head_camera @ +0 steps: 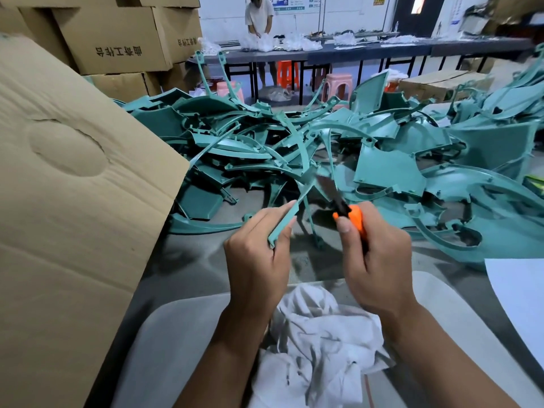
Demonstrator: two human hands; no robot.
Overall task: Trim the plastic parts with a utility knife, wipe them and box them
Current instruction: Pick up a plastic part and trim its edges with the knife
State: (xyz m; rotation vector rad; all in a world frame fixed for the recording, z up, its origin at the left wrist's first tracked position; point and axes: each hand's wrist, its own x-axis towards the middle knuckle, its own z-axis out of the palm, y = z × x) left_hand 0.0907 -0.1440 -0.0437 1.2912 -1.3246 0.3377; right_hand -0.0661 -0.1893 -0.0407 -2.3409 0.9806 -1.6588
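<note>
A thin curved teal plastic strip [290, 214] was pinched by L hand [256, 260] fingers; the orange-handled utility knife [343, 206] was gripped in R hand [376, 260] fist, above the crumpled white rag [318, 346].

black Chinese characters printed upside down on stacked cardboard boxes [117, 39], same print partly visible on neighbouring box [184, 33], back-wall posters [297, 2] too small to read

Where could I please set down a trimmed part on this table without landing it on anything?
Bare grey table lies between the cardboard flap, the left hand and the white rag. A smaller patch sits right of the right hand, before the white sheet. Beyond the hands, the teal parts pile crowds everything.
</note>
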